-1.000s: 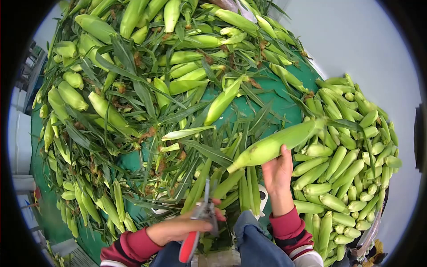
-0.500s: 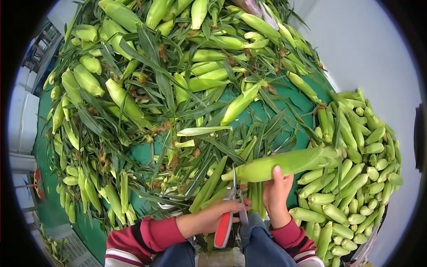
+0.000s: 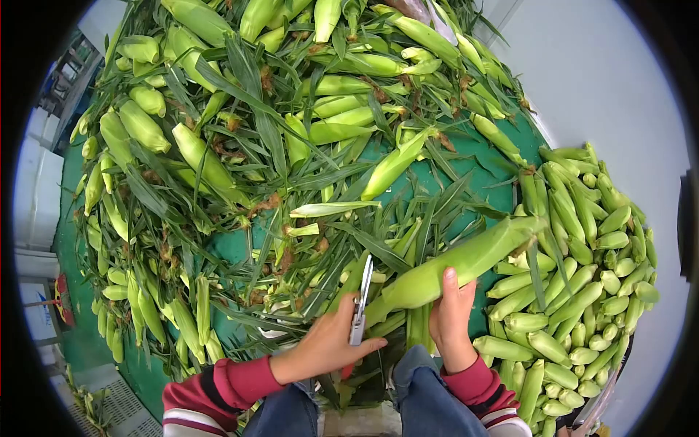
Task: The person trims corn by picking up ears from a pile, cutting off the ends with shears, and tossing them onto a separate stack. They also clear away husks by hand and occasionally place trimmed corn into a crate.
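Note:
My right hand (image 3: pixel 453 320) grips a husk-covered ear of corn (image 3: pixel 459 271) from below, thumb on its near side. The ear slants, its tip up to the right and its stalk end down to the left. My left hand (image 3: pixel 331 344) is closed on pruning shears (image 3: pixel 360 309) whose blades point up. The shears stand just left of the stalk end. Most of the red handle is hidden behind the fingers. Below and behind the ear lie loose husk leaves (image 3: pixel 429 218) and cut stalks.
A large heap of unhusked corn (image 3: pixel 211 171) with long leaves covers the left and far side of the green surface (image 3: pixel 495 182). Trimmed ears (image 3: pixel 561 313) are piled at the right beside a white wall (image 3: pixel 604 80). A grey crate (image 3: pixel 116 400) stands at the lower left.
The ear has tilted, its stalk end dropping and its tip rising slightly. My left hand has shifted left with the shears, whose blades moved off the stalk end.

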`<state>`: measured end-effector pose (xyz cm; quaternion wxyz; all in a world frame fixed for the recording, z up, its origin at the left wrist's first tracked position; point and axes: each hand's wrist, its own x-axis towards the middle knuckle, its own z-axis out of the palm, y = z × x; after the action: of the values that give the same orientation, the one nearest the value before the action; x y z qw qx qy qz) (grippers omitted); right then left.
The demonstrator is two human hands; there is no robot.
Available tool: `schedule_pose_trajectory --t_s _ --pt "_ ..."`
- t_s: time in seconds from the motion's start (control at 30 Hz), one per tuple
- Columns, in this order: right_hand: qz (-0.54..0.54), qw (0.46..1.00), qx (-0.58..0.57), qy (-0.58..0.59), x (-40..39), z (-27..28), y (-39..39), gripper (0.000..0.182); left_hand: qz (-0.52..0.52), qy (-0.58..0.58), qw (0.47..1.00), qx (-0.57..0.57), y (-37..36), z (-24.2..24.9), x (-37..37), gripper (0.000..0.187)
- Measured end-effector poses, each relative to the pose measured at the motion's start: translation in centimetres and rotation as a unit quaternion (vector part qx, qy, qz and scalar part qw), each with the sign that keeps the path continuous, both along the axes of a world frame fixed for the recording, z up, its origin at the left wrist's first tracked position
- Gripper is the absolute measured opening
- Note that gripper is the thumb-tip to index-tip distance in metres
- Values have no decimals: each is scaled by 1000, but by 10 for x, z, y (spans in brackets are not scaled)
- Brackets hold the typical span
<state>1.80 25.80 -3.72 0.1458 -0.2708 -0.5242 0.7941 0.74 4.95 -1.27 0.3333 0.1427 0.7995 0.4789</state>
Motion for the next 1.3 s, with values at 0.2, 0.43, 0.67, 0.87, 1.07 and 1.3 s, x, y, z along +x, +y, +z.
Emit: schedule_pose_trajectory --t_s 0.2,0.43,0.67,0.87,1.07,1.3 --pt "83 996 -22 -16 0 11 -15 61 -56 2 997 53 8 8 -33 65" --pt "220 975 -42 -5 -1 9 3 66 63 -63 971 223 4 -19 -16 60" --pt "177 984 15 -23 5 3 -13 72 -12 0 998 56 11 2 -13 61" --pt "239 968 -75 -22 6 6 -9 79 16 -29 983 178 5 -18 -8 63" --pt "157 947 -276 -41 7 -14 3 80 158 -342 884 279 -12 -15 -3 49" --pt "113 932 -329 -105 -1 -20 23 74 2 -41 999 2 -41 19 -9 71"
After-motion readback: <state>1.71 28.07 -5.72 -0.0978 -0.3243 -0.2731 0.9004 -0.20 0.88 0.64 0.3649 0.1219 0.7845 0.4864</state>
